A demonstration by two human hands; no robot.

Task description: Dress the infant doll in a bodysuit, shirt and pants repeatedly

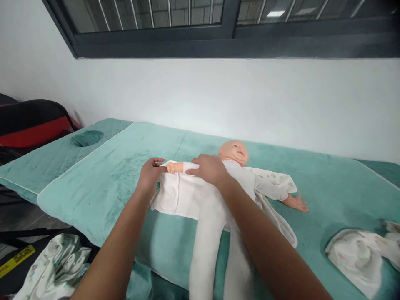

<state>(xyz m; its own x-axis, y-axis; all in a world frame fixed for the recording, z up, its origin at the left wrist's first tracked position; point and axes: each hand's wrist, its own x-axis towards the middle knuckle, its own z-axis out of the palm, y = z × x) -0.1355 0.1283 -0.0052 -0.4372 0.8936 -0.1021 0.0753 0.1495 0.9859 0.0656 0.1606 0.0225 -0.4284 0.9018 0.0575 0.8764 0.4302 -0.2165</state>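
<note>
"How do you think the doll (246,180) handles?"

"Light for its size, I'd guess, with a smooth, firm head (231,150) that could slip in a loose grasp. I'd take it by the trunk, with a palm behind the neck."

"And the loose white garment (185,193)?"

"Soft and limp, by the look of it. It would fold wherever it isn't held, so I'd pinch it at a hem or seam. The small doll hand (173,167) could snag in cloth; better to cup its fingers together."

"What are the person's hands doing?"

"The left hand (150,171) has its fingertips drawn together at the garment's edge, right beside that doll hand. They seem to pinch the cloth, though the contact is partly hidden. The right hand (208,167) curls over the doll's near sleeve (190,166), fingers on the far side and thumb on the near side, gripping it lightly, I think."

"So where does everything lie from those fingers?"

"The doll is on its back on the green bed (125,175). Its head is just beyond the right fingers, and its trunk lies to their right. The outstretched arm runs between the two sets of fingers, with the garment spread below it, towards the person. A patterned sleeve (283,181) lies farther right of the right fingers."
</note>
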